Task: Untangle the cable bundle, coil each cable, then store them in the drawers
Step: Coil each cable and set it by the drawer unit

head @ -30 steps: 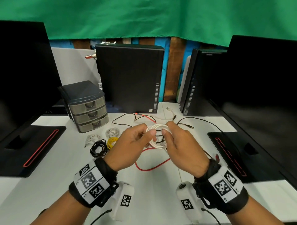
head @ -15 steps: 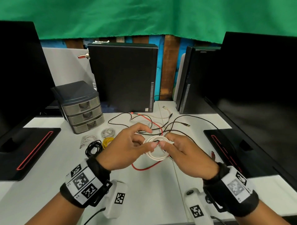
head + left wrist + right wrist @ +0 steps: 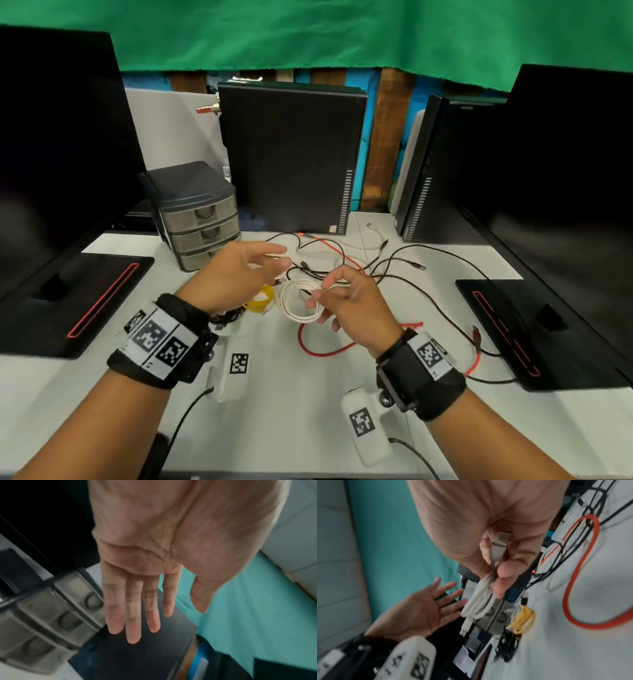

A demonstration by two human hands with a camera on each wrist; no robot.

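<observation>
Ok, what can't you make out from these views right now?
- Drawers: contents hidden behind shut fronts, head view.
- Black coil: mostly behind left hand.
- White coil: loop count blurred; right hand covers part.
- Left wrist view: cables out of frame.

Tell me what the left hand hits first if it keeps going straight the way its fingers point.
Probably the grey three-drawer unit. The left hand is open and holds nothing, with its fingers stretched toward the drawer fronts in the left wrist view. Depth is unclear; it might pass the unit's right side and reach the black computer case.
</observation>
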